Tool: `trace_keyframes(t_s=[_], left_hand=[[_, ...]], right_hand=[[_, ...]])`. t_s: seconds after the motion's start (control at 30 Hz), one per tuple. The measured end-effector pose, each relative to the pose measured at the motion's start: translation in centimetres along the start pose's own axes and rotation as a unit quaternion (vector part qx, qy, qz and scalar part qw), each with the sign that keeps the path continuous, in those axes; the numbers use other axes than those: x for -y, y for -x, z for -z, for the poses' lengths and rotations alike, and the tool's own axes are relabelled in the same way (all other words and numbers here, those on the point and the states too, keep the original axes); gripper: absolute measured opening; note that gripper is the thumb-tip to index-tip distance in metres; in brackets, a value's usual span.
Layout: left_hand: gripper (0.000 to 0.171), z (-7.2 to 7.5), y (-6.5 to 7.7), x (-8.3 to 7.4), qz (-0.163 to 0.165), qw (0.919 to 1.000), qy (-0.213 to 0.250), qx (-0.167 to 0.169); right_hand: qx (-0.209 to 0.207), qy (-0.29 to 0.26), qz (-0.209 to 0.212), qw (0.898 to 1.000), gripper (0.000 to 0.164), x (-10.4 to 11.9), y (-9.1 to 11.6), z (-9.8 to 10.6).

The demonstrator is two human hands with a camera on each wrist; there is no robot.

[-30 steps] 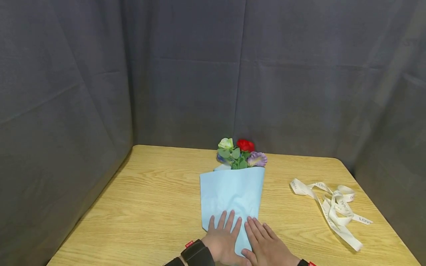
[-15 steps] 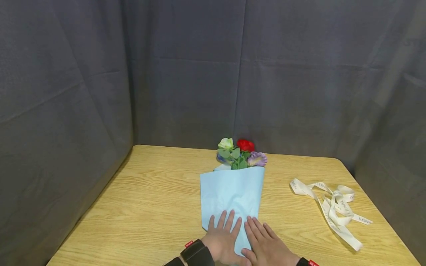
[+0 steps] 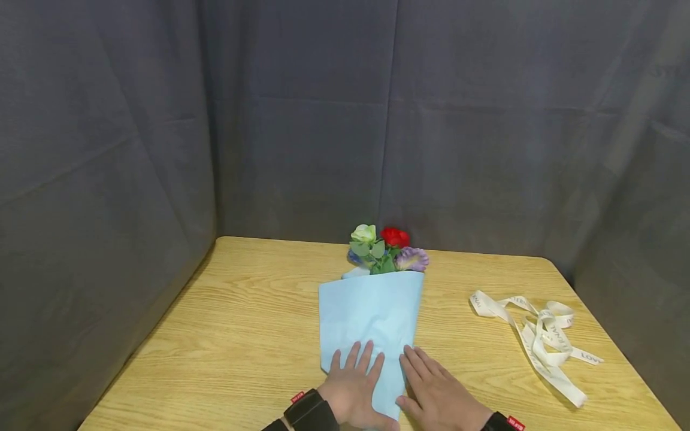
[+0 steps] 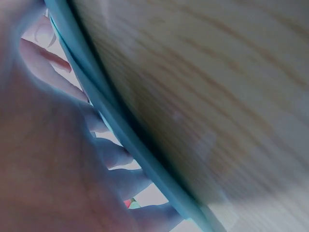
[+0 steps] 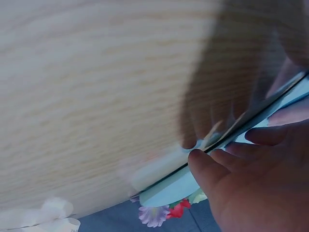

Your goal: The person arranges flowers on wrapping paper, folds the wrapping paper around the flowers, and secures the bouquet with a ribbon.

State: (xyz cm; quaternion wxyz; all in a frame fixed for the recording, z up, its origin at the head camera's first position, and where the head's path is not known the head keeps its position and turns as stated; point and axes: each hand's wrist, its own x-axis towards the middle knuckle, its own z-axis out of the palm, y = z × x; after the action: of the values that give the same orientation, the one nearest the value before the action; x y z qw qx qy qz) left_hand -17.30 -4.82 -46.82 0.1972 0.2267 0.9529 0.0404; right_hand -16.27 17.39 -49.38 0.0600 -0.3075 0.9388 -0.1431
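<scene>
Dark grey cloth screens the desk from 9 o'clock, over 12, to 3. The desktop is pale, grained wood with rounded far corners. At its centre lies a blue paper wrap; the left hand spreads flat at its 7 o'clock, flowers emerge at its 12, and the right hand, straight-fingered, rests along its 5 o'clock edge. A printed white ribbon tangles toward the desk's 3.
</scene>
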Motion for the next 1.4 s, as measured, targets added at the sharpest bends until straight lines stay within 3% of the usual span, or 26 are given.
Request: trace_keyframes(t_s=[0.27,0.43,0.9,1.13,1.4], left_hand=[[0.113,-0.4,1.5,1.8,-0.011,0.9995,0.022,-0.018],[0.11,-0.7,2.4,3.1,-0.009,0.999,0.043,-0.01],[0.112,-1.1,5.6,7.3,-0.012,0.9946,0.095,-0.041],[0.117,-0.7,7.1,9.6,0.011,0.9927,0.117,-0.03],[0.12,-0.6,9.1,13.5,0.033,0.9868,0.153,-0.041]], right_hand=[[-0.013,-0.01,-0.002,1.0,0.079,-0.3,-0.1,-0.4],[0.01,-0.017,-0.012,1.0,0.079,-0.3,-0.1,-0.1],[0.019,-0.016,-0.011,1.0,0.078,0.0,0.0,0.2],[0.013,-0.023,-0.007,1.0,0.077,-0.1,0.0,0.1],[0.008,-0.021,-0.011,1.0,0.079,-0.1,0.0,0.0]])
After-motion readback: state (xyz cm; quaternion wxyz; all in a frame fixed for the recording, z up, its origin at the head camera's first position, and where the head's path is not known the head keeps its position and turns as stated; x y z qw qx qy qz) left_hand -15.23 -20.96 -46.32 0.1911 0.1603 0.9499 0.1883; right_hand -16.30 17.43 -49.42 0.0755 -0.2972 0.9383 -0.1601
